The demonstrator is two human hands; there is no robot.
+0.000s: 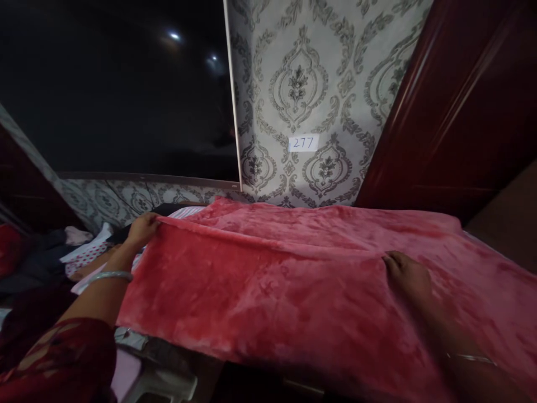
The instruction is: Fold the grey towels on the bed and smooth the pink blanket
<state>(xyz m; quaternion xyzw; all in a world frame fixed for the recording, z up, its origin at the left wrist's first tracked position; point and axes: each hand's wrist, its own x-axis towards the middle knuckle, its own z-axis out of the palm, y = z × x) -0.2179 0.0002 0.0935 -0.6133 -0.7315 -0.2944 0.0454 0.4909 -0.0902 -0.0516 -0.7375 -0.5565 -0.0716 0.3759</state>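
Observation:
A plush red-pink blanket (260,291) spreads across the middle and right of the view, its near part raised and hanging toward me. My left hand (144,228) pinches the blanket's upper left corner. Farther right, my right hand (408,273) is closed on the same raised edge, and the cloth is stretched fairly straight between the two. The rest of the blanket lies behind, rumpled, reaching to the wall. What lies under it is mostly hidden; a bit of striped cloth (187,211) shows beyond my left hand.
A large dark television (126,95) hangs at the upper left. A paper marked 277 (304,143) is on the patterned wall. A dark red wooden door or panel (453,112) stands at right. Mixed clothes (84,254) lie left, and a pale plastic stool (168,386) stands below.

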